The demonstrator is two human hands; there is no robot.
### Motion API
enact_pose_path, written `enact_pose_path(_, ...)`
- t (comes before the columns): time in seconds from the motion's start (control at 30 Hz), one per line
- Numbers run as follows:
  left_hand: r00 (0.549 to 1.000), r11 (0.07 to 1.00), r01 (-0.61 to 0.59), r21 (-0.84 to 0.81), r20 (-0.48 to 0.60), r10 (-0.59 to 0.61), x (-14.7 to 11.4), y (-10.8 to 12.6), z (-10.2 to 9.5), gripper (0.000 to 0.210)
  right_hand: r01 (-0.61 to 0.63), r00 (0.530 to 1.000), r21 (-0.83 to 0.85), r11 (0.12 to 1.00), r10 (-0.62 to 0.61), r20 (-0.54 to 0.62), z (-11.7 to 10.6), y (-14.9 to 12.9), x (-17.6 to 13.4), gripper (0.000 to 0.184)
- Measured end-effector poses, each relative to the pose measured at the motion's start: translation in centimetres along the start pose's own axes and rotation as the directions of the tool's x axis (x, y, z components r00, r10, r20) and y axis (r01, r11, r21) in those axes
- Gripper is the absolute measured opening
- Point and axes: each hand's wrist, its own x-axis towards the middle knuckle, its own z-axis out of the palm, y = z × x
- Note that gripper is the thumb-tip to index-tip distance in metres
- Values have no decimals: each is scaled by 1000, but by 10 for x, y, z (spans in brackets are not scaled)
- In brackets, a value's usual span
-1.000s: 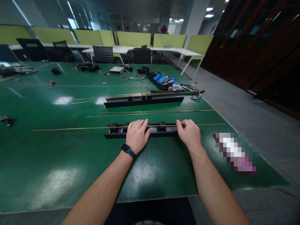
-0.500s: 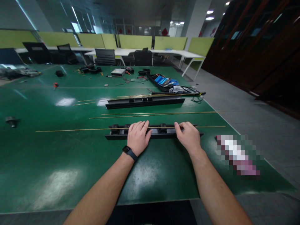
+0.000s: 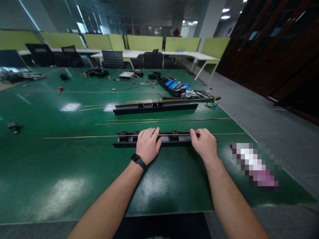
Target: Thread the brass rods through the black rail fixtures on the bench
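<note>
A long black channel [image 3: 165,143] with dark blocks inside it lies crosswise on the green table in front of me. One thin brass rod [image 3: 79,136] runs along the channel and sticks out past both ends. My left hand [image 3: 149,143], with a dark watch on its wrist, is laid over the middle of the channel, fingers curled over its far side and across the rod. Near the channel's right end, my right hand [image 3: 204,142] is closed in a pinch on the rod. The fingertips of both hands are partly hidden.
Two loose brass rods [image 3: 161,120] lie beyond the channel. Farther back rests a second black channel [image 3: 156,108] with more rods along it. An open black tool bag [image 3: 171,87] sits near the right edge, and a blurred-out item [image 3: 254,164] lies at the right.
My right hand has moved slightly to the right, and the brass rod has slid right with it. My left hand and the channel have hardly moved.
</note>
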Motion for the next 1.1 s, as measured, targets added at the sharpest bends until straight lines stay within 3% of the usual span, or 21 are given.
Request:
enact_pose_path(0.33, 1000, 1000, 2, -1, -7, -2, -1, -1, 3, 43, 96, 995, 78, 992, -97, 10, 1, -12, -7, 41)
enact_pose_path(0.7, 1000, 1000, -6, 3, -5, 6, -1, -1, 2, 43, 7, 1000, 12, 1000, -6, -19, 1, 2, -1, 40)
enact_pose_path(1.1, 1000, 1000, 2, -2, -8, -2, -1, -1, 3, 43, 83, 997, 80, 993, -83, -1, 2, -12, -7, 40)
